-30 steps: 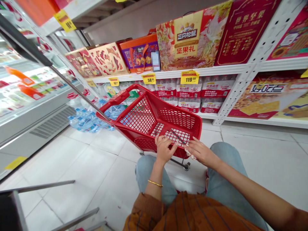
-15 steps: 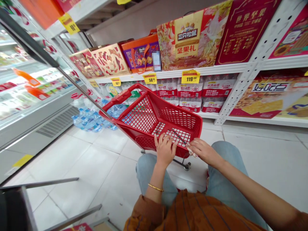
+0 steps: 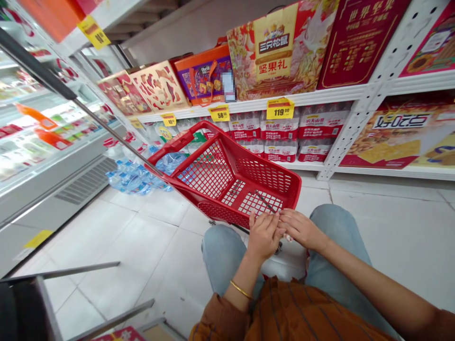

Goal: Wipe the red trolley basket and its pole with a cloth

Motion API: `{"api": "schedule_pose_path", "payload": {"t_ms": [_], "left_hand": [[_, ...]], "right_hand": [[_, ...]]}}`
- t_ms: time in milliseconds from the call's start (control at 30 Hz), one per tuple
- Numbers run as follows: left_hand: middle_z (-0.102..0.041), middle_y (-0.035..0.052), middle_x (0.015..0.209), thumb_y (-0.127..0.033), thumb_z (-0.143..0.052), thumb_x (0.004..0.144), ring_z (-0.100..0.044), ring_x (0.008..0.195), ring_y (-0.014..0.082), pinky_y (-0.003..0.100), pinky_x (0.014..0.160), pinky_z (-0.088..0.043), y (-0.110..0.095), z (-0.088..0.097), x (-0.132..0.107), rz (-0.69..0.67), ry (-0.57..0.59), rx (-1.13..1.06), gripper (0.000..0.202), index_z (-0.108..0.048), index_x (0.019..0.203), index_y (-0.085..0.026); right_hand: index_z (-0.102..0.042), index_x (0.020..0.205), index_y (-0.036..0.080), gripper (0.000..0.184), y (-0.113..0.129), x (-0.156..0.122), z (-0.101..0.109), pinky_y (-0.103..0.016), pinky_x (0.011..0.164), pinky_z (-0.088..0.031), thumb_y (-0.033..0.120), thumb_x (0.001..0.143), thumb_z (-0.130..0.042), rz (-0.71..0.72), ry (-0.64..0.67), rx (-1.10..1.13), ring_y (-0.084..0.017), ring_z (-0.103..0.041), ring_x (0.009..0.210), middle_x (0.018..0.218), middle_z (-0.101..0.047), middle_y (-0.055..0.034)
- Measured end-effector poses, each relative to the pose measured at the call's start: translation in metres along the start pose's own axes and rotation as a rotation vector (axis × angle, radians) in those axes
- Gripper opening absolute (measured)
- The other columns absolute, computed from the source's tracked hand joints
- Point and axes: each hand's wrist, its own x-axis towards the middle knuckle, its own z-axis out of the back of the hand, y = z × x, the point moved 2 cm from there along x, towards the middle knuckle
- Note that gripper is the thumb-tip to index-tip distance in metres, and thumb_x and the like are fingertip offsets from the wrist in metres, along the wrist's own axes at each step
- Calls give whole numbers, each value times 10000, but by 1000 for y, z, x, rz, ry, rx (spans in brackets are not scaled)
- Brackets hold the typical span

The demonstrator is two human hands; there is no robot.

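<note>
A red plastic shopping cart (image 3: 227,177) stands before my knees, its basket showing a grid floor. At its near right corner my two hands meet. My right hand (image 3: 300,228) is closed round a crumpled whitish tissue (image 3: 288,237), of which only a small bit shows under the fingers. My left hand (image 3: 265,232) has its fingers bent against the right fingertips, beside the basket rim. What the left fingertips pinch, if anything, is hidden. A gold bangle (image 3: 241,289) circles my left wrist.
Shelves (image 3: 249,106) with boxed gifts and bottled water packs run behind the cart. Water bottles (image 3: 133,175) in plastic wrap lie on the floor at left, near a refrigerated case (image 3: 71,189). A dark metal pole (image 3: 42,71) crosses the upper left. Metal legs (image 3: 83,269) show lower left.
My left hand has left the basket rim and moved right and down to meet my right hand. The right hand has shifted slightly; the cart stays nearly in place.
</note>
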Motion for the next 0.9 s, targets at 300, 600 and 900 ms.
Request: {"api": "schedule_pose_path", "payload": {"t_ms": [300,600,900], "left_hand": [[-728,28,1052,-379,-521,924,-590,1100,211,463,1157,-108,2,-1,3,-27,-52,-87,326,-612,1210,-251],[-746,-5,970,-365,-534,913,-584,1097,206,458,1142,-103,5,1,4,-36,-73,-120,231,-677,1072,-279],[-690,-23,667,-405,-477,936,-618,913,175,436,1076,-195,5,7,9,-47,-131,-75,360,-672,681,-242]], "right_hand": [[-608,1143,141,255,-25,-1,4,-466,1015,-470,184,957,-439,98,64,65,-212,-490,1221,1082,-652,-105],[-583,1220,194,306,-53,-4,9,-488,1044,-433,209,976,-399,0,128,104,-212,-527,1182,1109,-651,-105],[-601,1189,182,277,-17,9,0,-439,934,-475,208,947,-469,-45,110,32,-219,-536,1026,1030,-647,-103]]}}
